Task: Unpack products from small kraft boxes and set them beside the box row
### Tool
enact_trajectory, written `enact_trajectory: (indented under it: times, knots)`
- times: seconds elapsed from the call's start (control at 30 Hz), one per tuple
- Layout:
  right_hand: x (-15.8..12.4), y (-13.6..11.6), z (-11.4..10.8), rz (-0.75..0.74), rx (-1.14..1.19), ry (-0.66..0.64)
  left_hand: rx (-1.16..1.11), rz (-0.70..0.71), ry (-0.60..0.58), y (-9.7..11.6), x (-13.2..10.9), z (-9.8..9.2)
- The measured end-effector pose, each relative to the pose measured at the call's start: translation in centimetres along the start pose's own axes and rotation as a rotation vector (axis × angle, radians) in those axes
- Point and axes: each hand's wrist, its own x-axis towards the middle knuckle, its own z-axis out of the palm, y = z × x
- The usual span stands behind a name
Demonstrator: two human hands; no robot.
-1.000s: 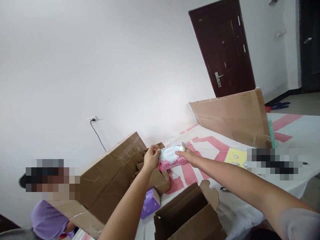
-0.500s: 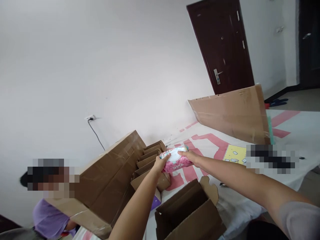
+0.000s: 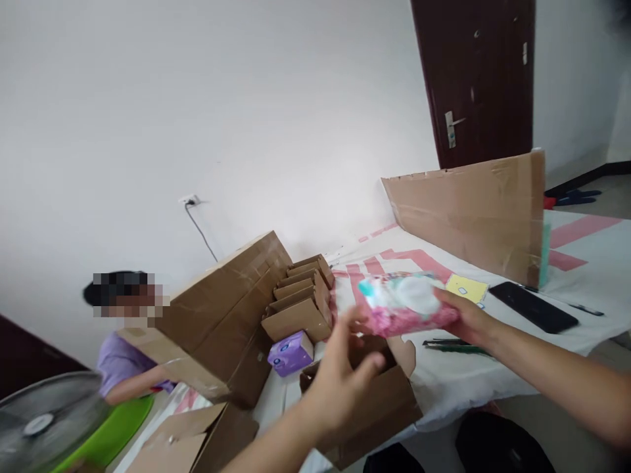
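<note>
One packet (image 3: 407, 309) juts from the clasping right hand (image 3: 465, 316), seemingly clear of the spread left hand (image 3: 340, 374).

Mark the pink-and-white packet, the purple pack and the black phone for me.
Pink-and-white packet (image 3: 408, 305): head view, middle of its printed wrapper.
Purple pack (image 3: 292, 353): head view, middle of its purple side.
Black phone (image 3: 534, 307): head view, middle of its upper face.

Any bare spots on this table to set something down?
Bare cloth shows right of the upright cardboard panel, and between the black phone and the cloth's near edge. Left and middle are crowded: large carton, row of small boxes, purple pack, then an open box partly hidden by the left hand.
</note>
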Motion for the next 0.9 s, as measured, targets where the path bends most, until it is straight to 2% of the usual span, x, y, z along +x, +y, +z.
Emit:
enact_trajectory:
  times: [0.03, 0.07, 0.1, 0.13, 0.23, 0.3, 0.37, 0.47, 0.6, 0.73, 0.8, 0.9]
  knots:
    - [-1.4, 0.4, -1.5, 0.003, 0.025, 0.051, 0.186, 0.138, -0.047, 0.0, -1.9, 1.1]
    - [-2.6, 0.9, -3.0, 0.026, 0.04, 0.098, 0.37, 0.27, -0.043, -0.3, -3.5, 2.3]
    - [-3.7, 1.6, -4.5, 0.043, 0.055, 0.148, 0.546, 0.364, -0.02, -0.9, -4.8, 3.5]
    - [-4.6, 2.3, -5.7, 0.061, 0.07, 0.185, 0.708, 0.392, 0.02, -1.6, -5.7, 4.6]
    - [-6.2, 4.3, -8.1, 0.11, 0.096, 0.25, 1.035, 0.246, 0.147, -4.4, -6.8, 6.8]
    - [-6.4, 5.3, -8.6, 0.131, 0.103, 0.267, 1.13, 0.138, 0.184, -5.9, -6.7, 7.1]
    - [-6.2, 6.2, -8.4, 0.144, 0.097, 0.247, 1.164, 0.099, 0.182, -7.0, -6.8, 6.6]
    - [-5.5, 7.5, -7.5, 0.184, 0.046, 0.144, 1.159, 0.081, 0.176, -8.3, -7.7, 4.9]
    - [-4.4, 9.5, -5.5, 0.227, -0.019, -0.021, 1.158, -0.017, 0.206, -10.7, -9.5, 1.1]
    - [-2.3, 11.5, -2.8, 0.223, -0.081, -0.158, 1.236, -0.174, 0.328, -13.2, -11.1, -2.2]
    - [-0.9, 12.6, -1.6, 0.209, -0.109, -0.236, 1.301, -0.203, 0.408, -14.5, -12.2, -2.4]
    - [1.1, 14.5, -0.4, 0.164, -0.125, -0.296, 1.327, -0.291, 0.583, -17.0, -14.7, -0.8]
